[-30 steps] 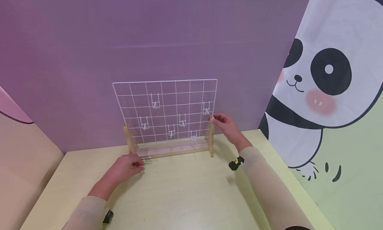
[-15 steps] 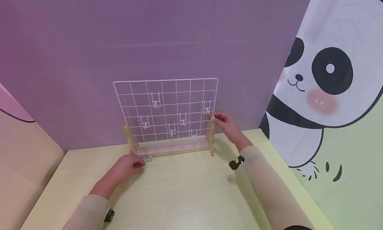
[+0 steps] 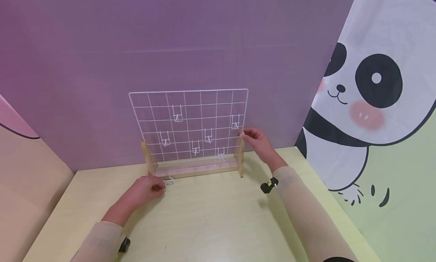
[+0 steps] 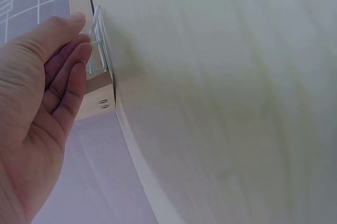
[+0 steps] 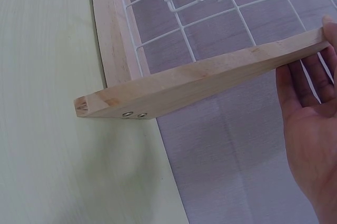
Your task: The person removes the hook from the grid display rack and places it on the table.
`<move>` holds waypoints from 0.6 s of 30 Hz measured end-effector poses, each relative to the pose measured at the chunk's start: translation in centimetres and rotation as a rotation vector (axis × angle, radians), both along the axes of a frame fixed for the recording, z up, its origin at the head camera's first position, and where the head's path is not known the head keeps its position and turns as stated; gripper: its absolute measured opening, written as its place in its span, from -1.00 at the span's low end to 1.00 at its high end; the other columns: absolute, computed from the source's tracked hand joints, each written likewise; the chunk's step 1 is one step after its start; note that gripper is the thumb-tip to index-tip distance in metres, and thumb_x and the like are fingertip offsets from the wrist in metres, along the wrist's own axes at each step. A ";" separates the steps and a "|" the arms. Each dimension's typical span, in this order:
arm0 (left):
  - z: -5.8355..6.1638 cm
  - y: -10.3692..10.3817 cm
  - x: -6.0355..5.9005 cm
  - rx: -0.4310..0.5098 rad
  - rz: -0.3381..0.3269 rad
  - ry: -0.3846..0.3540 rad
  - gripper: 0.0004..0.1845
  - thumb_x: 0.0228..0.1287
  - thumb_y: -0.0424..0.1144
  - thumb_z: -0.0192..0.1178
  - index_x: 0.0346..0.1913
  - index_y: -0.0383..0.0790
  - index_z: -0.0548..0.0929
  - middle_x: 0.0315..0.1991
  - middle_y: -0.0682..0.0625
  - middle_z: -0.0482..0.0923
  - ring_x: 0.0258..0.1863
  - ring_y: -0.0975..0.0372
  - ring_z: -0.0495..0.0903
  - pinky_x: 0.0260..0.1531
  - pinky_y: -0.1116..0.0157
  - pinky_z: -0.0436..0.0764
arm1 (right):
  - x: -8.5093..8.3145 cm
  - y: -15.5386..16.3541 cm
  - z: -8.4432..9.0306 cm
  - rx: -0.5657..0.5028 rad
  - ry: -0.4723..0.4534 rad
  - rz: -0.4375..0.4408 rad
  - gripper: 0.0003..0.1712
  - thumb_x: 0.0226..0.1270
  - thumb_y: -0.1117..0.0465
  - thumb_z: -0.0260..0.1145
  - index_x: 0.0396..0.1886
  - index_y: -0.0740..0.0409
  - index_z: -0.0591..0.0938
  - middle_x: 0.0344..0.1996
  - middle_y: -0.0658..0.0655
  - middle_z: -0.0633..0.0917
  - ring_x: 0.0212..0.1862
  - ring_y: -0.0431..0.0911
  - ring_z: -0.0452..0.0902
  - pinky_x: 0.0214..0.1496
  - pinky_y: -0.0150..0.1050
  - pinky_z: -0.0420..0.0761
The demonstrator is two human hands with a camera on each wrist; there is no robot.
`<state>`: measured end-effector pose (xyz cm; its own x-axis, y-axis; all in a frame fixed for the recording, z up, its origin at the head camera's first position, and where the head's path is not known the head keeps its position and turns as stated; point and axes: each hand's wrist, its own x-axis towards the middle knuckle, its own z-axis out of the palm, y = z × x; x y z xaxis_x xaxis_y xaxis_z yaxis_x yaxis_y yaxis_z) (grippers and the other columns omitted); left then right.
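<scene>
A white wire grid panel [image 3: 190, 118] stands upright in a wooden base with a post at each side. Several white wire hooks hang on it, one high at the left [image 3: 177, 118] and one near the right edge [image 3: 235, 125]. Low by the base's left front corner, my left hand [image 3: 144, 192] pinches a loose white wire hook [image 4: 99, 42] between thumb and fingers; part of that hook is hidden by the fingers. My right hand [image 3: 259, 142] grips the top of the right wooden post [image 5: 210, 76], thumb in front and fingers behind.
The base's wooden crossbar [image 3: 201, 173] rests on a pale tabletop [image 3: 211, 216]. A purple backdrop [image 3: 190, 35] rises close behind the grid, and a panda-printed panel [image 3: 385, 133] borders the table at the right.
The loose hook in my left hand has turned slightly, its wires now lying closer together in the head view. My right hand keeps its place on the post.
</scene>
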<state>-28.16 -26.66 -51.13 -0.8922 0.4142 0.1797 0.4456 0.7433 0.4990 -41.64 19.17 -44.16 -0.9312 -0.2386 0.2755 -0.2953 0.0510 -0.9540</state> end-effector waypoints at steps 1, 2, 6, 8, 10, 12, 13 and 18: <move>0.0 0.0 0.0 -0.001 0.002 -0.001 -0.84 0.26 -0.46 0.59 -0.15 -0.27 0.85 -0.26 0.08 0.74 -0.28 0.24 0.71 -0.20 0.21 0.80 | 0.0 0.0 0.0 0.002 0.002 -0.002 -0.65 0.69 0.28 0.34 0.31 0.36 0.68 0.23 0.28 0.77 0.26 -0.07 0.64 0.62 0.09 0.43; 0.0 0.0 0.0 0.000 0.004 -0.002 -0.84 0.26 -0.47 0.59 -0.14 -0.27 0.85 -0.26 0.08 0.73 -0.27 0.24 0.70 -0.20 0.21 0.80 | 0.1 0.0 0.0 0.001 0.002 -0.005 -0.65 0.69 0.28 0.34 0.31 0.35 0.69 0.22 0.26 0.77 0.26 -0.06 0.64 0.63 0.10 0.43; 0.1 0.2 0.1 -0.001 0.024 -0.006 -0.84 0.27 -0.46 0.58 -0.13 -0.26 0.84 -0.25 0.09 0.70 -0.26 0.24 0.66 -0.19 0.21 0.79 | 0.2 -0.1 -0.1 -0.003 -0.002 -0.011 -0.67 0.69 0.26 0.35 0.29 0.32 0.71 0.17 0.16 0.80 0.27 -0.04 0.63 0.63 0.10 0.43; 0.2 0.3 0.2 -0.001 0.038 -0.011 -0.84 0.28 -0.45 0.58 -0.13 -0.26 0.85 -0.26 0.09 0.70 -0.26 0.24 0.66 -0.19 0.21 0.78 | 0.2 -0.1 -0.2 -0.011 -0.005 -0.009 -0.67 0.69 0.26 0.35 0.29 0.31 0.71 0.14 0.12 0.81 0.27 -0.03 0.63 0.63 0.10 0.42; 0.4 0.4 0.3 -0.002 0.052 -0.017 -0.84 0.29 -0.44 0.58 -0.12 -0.24 0.85 -0.26 0.10 0.69 -0.26 0.23 0.65 -0.18 0.19 0.78 | 0.2 -0.1 -0.2 -0.012 -0.007 -0.012 -0.68 0.69 0.26 0.35 0.29 0.30 0.71 0.13 0.09 0.81 0.27 -0.03 0.63 0.63 0.10 0.42; 0.6 0.5 0.3 -0.001 0.063 -0.018 -0.85 0.31 -0.43 0.57 -0.11 -0.24 0.85 -0.25 0.09 0.70 -0.25 0.21 0.65 -0.17 0.16 0.78 | 0.2 -0.1 -0.2 -0.011 -0.006 -0.012 -0.68 0.69 0.26 0.35 0.29 0.30 0.71 0.13 0.10 0.80 0.27 -0.04 0.63 0.63 0.11 0.42; 0.7 0.6 0.4 0.000 0.070 -0.020 -0.85 0.32 -0.42 0.56 -0.10 -0.24 0.85 -0.25 0.09 0.70 -0.24 0.21 0.66 -0.16 0.15 0.78 | 0.2 -0.1 -0.2 -0.011 -0.005 -0.013 -0.67 0.69 0.26 0.35 0.29 0.30 0.71 0.14 0.11 0.80 0.27 -0.04 0.63 0.63 0.11 0.42; 1.5 0.9 0.6 0.005 0.101 -0.004 -0.87 0.38 -0.38 0.51 -0.07 -0.23 0.84 -0.22 0.08 0.73 -0.19 0.15 0.70 -0.13 0.07 0.78 | 0.3 -0.1 0.0 -0.005 -0.009 -0.013 -0.65 0.69 0.25 0.35 0.31 0.32 0.70 0.18 0.17 0.79 0.29 -0.03 0.62 0.63 0.09 0.42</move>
